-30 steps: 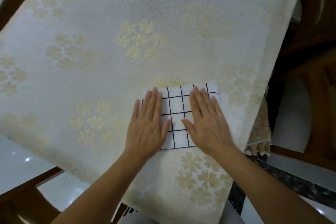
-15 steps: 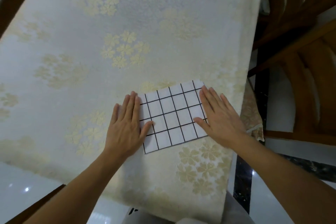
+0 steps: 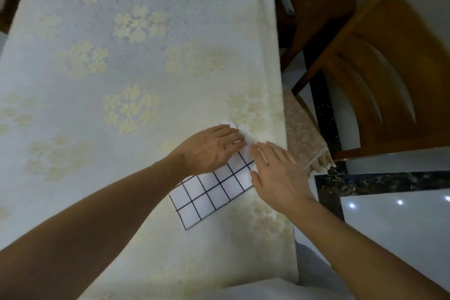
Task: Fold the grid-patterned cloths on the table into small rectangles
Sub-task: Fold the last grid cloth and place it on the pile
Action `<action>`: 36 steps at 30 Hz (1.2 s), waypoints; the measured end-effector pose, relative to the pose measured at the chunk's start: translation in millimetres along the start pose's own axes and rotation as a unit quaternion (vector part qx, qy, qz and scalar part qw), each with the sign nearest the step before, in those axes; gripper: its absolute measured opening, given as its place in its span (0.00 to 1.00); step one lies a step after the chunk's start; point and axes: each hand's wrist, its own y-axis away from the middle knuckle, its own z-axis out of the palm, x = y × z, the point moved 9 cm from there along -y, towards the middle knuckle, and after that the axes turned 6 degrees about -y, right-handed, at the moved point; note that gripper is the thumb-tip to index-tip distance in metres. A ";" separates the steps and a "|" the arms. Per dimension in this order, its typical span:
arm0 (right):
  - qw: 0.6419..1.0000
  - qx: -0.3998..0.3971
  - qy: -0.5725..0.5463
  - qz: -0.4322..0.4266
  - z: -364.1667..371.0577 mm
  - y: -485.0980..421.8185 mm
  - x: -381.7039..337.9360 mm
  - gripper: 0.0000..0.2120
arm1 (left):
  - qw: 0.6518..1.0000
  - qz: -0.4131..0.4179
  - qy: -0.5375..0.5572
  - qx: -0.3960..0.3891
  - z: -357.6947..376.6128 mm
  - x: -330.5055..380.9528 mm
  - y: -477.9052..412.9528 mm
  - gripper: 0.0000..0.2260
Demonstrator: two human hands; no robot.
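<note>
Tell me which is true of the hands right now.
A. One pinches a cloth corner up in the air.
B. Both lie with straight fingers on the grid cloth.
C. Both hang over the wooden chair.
B: the left hand and the right hand both rest with straight fingers on the far end of the grid cloth.
</note>
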 end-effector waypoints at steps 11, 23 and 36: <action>0.994 0.072 -0.002 0.079 12.1 -7.3 -1.2 0.15 | 0.990 0.119 0.020 -0.077 17.4 -5.6 -41.4 0.15; 0.984 0.079 -0.069 0.142 14.9 -15.2 7.0 0.15 | 0.982 0.130 0.070 -0.122 26.0 -6.5 -58.3 0.13; 0.952 0.058 -0.220 0.203 19.7 -35.3 30.1 0.10 | 0.981 0.140 0.106 -0.081 12.5 -19.2 -62.5 0.06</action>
